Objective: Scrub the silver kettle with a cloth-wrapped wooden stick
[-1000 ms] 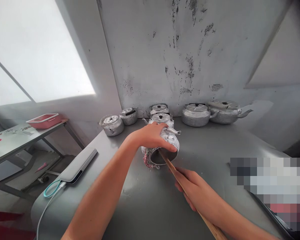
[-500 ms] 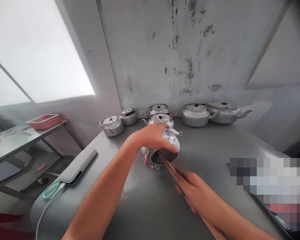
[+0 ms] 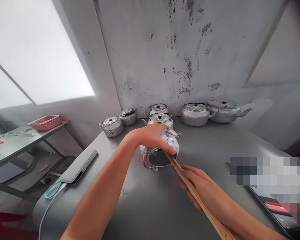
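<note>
Tilted kettle clasped under the left grip, wooden stick held in the right

Head view: The left grip (image 3: 152, 136) is closed over the tilted kettle (image 3: 172, 144), its thumb lying by the rim. The kettle sits directly beneath that grip, on its side on the table (image 3: 140, 210), mouth facing the wearer. Its spout (image 3: 174, 133) juts out to the right of the left grip, and a red-and-white wrapped handle (image 3: 144, 162) hangs below it.

The right grip (image 3: 198, 181) is wrapped around a wooden stick (image 3: 210, 213). Ahead of this grip the stick reaches the kettle's mouth; whether its tip touches the inside cannot be told.

Just beyond the left grip stand two lidded kettles (image 3: 160, 119), one behind the other. Farther off to its left are two small kettles (image 3: 112, 128); beyond the right grip, near the wall, are two larger kettles (image 3: 195, 116). A pale power bank (image 3: 77, 166) lies well left of both grips.
</note>
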A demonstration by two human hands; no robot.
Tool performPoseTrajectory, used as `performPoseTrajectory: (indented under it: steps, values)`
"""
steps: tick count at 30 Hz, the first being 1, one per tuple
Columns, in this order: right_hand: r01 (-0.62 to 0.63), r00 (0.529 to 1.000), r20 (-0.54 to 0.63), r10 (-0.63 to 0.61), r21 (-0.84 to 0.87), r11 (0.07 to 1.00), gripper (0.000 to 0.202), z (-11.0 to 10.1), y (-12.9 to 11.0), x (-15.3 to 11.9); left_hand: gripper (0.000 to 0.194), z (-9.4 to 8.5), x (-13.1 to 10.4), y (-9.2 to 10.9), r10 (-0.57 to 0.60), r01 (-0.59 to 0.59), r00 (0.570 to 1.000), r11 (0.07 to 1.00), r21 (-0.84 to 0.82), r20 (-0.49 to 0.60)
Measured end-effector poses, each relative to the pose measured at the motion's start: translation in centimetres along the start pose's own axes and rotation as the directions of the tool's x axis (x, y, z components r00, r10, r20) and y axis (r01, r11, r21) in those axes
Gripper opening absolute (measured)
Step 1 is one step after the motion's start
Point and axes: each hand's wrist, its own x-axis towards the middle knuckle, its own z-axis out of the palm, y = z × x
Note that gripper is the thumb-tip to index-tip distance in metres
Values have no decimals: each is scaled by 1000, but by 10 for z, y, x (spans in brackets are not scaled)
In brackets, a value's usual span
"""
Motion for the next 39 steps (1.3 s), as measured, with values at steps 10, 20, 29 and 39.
performPoseTrajectory:
  steps: [10,20,29,39]
  values:
    - [23,989,148,-18,-27,999,41,16,5,-5,103,0,0,1,-25,26,999,999,-37,33]
    - [128,983,131,-131,36,991,36,22,13,-3,94,-1,1,5,-26,28,999,999,-42,29]
    - [82,990,104,-91,85,993,25,21,9,-8,101,2,0,6,-33,34,999,999,-22,20]
    - [29,996,81,-34,67,997,34,21,10,-23,108,6,-3,10,-52,51,998,998,21,46]
